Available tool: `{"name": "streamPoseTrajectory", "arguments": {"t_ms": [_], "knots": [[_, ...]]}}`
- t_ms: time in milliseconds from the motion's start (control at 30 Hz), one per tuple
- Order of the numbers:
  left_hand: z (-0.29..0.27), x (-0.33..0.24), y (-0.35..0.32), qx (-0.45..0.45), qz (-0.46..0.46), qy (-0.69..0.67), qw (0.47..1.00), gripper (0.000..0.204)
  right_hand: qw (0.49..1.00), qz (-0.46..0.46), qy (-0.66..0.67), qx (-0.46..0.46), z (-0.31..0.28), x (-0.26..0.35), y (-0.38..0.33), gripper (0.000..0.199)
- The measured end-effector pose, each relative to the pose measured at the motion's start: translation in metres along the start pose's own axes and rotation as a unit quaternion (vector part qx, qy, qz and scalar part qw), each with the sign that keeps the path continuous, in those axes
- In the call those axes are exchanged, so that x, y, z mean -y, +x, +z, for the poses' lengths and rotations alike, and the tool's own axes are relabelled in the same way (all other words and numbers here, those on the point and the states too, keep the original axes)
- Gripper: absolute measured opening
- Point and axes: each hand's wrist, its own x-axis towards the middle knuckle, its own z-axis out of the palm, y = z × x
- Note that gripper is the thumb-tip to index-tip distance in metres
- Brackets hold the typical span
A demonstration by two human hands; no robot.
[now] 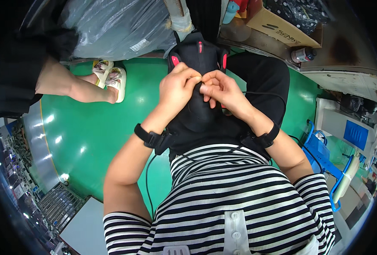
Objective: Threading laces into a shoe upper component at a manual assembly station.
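Note:
On my lap lies a black fabric piece (199, 55) with several pink-red patches at its edges and front; its exact kind is unclear. Above its middle my two hands come together, fingertips almost touching. My left hand (176, 88) is closed, thumb and forefinger pinching a raised dark fold of the fabric. From the other side my right hand (226, 91) pinches at the same fold, its remaining fingers loosely curled. Whether a thread or other tiny thing lies between the fingertips is too small to tell. A black band (148, 137) with a small box circles each wrist.
A big plastic-wrapped bundle (112, 29) stands ahead on the left. Another person's leg (75, 85) and white sandal (119, 85) are beside it. On the right bench (261, 46) are a cardboard box (282, 34) and a small bottle (302, 55). A blue-framed stool (324, 157) stands lower right.

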Motion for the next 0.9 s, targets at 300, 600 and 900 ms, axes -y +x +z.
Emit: {"name": "streamPoseTrajectory", "arguments": {"t_ms": [300, 600, 900], "knots": [[-0.011, 0.117, -0.081, -0.042, 0.039, 0.178, 0.982, 0.044, 0.996, 0.062, -0.059, 0.036, 0.013, -0.003, 0.02, 0.015], [-0.04, -0.03, -0.082, 0.21, 0.246, 0.078, 0.943, 0.054, 0.983, -0.036, -0.099, 0.151, 0.016, 0.057, -0.01, 0.013], [-0.013, -0.034, -0.101, 0.169, 0.334, 0.247, 0.894, 0.052, 0.908, -0.376, -0.159, 0.092, 0.029, 0.283, -0.232, 0.018]]}}
